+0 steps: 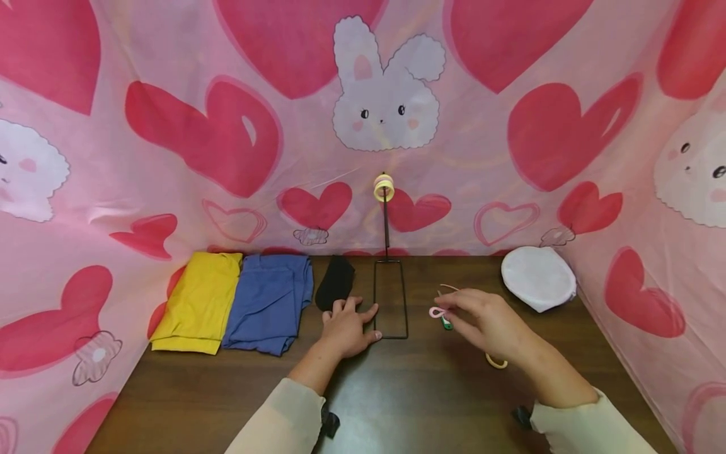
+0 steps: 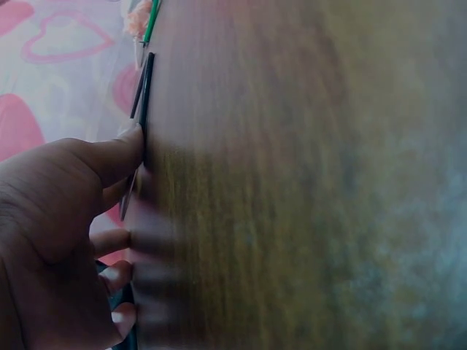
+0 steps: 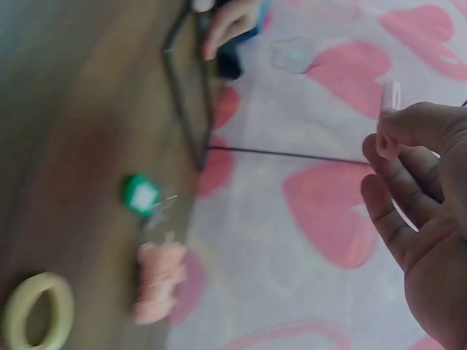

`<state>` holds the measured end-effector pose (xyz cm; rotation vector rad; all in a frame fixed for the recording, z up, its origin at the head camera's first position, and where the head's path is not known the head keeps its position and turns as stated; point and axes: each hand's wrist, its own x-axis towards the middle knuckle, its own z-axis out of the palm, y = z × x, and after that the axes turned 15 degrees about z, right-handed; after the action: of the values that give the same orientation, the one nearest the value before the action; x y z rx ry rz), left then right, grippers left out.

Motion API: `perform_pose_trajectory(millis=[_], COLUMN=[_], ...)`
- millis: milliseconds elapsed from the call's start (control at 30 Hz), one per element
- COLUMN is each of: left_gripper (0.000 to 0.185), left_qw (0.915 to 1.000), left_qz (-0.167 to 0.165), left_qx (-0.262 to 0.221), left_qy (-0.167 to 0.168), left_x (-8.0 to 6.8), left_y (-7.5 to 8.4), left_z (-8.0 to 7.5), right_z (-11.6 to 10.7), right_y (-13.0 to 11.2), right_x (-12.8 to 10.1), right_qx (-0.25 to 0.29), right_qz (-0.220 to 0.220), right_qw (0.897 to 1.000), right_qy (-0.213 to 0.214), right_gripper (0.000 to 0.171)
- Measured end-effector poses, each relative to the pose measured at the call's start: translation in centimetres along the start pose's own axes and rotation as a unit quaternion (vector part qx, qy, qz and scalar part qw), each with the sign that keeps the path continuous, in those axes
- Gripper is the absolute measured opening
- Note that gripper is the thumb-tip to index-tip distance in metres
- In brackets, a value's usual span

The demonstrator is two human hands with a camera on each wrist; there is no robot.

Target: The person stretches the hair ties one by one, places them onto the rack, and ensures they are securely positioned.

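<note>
A black wire stand (image 1: 391,301) has its rectangular base flat on the brown table and an upright rod topped by a yellow tape roll (image 1: 384,187). My left hand (image 1: 347,328) lies flat on the wood, fingers straight, thumb (image 2: 117,157) against the base's left bar (image 2: 146,80). My right hand (image 1: 482,318) hovers right of the base with loosely curled fingers (image 3: 408,168). Something small and pale shows at their tips; I cannot tell whether it is held. Just below the fingertips lie a pink loop (image 1: 435,312) (image 3: 160,281) and a small green piece (image 1: 447,323) (image 3: 141,194).
A pale yellow ring (image 1: 496,362) (image 3: 36,310) lies by my right wrist. Folded yellow cloth (image 1: 198,299), blue cloth (image 1: 269,299) and a black cloth (image 1: 336,280) sit at the left. A white round pouch (image 1: 537,277) is at the back right. Pink heart fabric walls the table.
</note>
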<state>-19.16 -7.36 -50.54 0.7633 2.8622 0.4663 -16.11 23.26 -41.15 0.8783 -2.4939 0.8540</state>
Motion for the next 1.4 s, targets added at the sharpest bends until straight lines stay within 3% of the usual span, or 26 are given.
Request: perform_pose_trajectory(millis=[67,167,267,667,900,1067,1300,1400], left_gripper=[0.067,0.066,0.066,0.066,0.066,0.066,0.066,0.066], left_qw=[1.0,1.0,1.0,0.9999,0.9999,1.0,1.0,1.0], left_qz=[0.0,-0.001,-0.001,-0.002,0.001,0.002,0.001,0.0], left_qx=[0.0,-0.004,-0.007,-0.012,-0.008,-0.002,-0.002,-0.001], left_qy=[0.001,0.003,0.005,0.006,0.006,0.008,0.007,0.004], left_x=[0.0,0.0,-0.1,-0.1,-0.2,-0.1,0.0,0.0], left_y=[0.0,0.0,0.0,-0.1,-0.1,-0.2,0.0,0.0], left_z=[0.0,0.1,0.1,-0.2,-0.3,-0.1,0.0,0.0], right_z=[-0.3,-0.6,-0.6,-1.4,-1.2,-0.9,-0.7,-0.5], right_y=[-0.7,-1.8,-2.6,-5.4,-6.7,-7.3,-7.3,-7.0], right_x=[1.0,2.3,3.4,7.0,8.4,9.5,10.4,10.7], right_qx=[0.008,0.012,0.007,0.015,0.036,0.039,0.046,0.036], right_qz=[-0.011,-0.017,-0.016,-0.045,-0.058,-0.084,-0.092,-0.084], right_qw=[1.0,0.999,0.999,0.995,0.989,0.982,0.979,0.98], right_qy=[0.012,0.025,0.035,0.09,0.13,0.167,0.174,0.176], right_gripper=[0.023,0.039,0.043,0.033,0.035,0.03,0.016,0.022])
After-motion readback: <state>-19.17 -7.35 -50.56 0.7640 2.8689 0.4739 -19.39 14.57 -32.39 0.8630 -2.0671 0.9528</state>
